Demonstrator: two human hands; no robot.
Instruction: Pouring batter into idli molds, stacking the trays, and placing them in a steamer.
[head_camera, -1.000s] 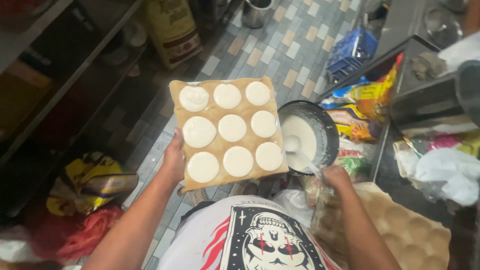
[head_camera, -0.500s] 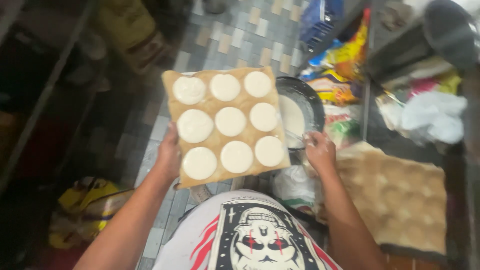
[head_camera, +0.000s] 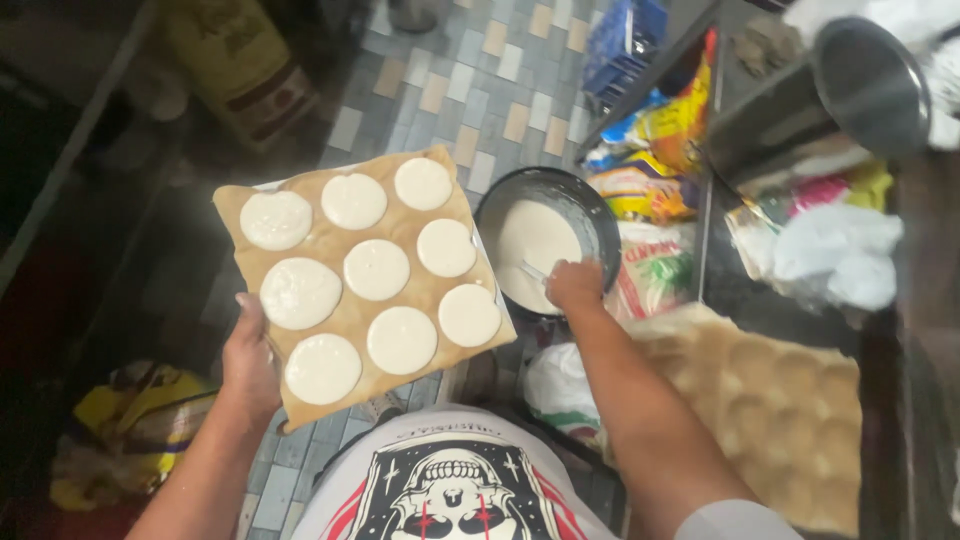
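At frame centre, a paper-lined tray (head_camera: 352, 280) with 9 batter rounds is gripped at its lower-left edge by the left hand (head_camera: 250, 362), while the right hand (head_camera: 574, 285) is closed around a spoon (head_camera: 533, 270) in the batter bowl (head_camera: 545, 245).

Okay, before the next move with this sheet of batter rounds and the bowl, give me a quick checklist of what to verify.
1. Left hand grips the brown sheet by its near corner: ok.
2. Sheet held level: cannot tell; it looks slightly tilted.
3. Nine batter rounds apart, none merged: ok.
4. Right hand holds the spoon at the bowl: ok.
5. Batter left in the bowl: ok.
6. Free spot on the sheet for another round: not ok, it is filled.
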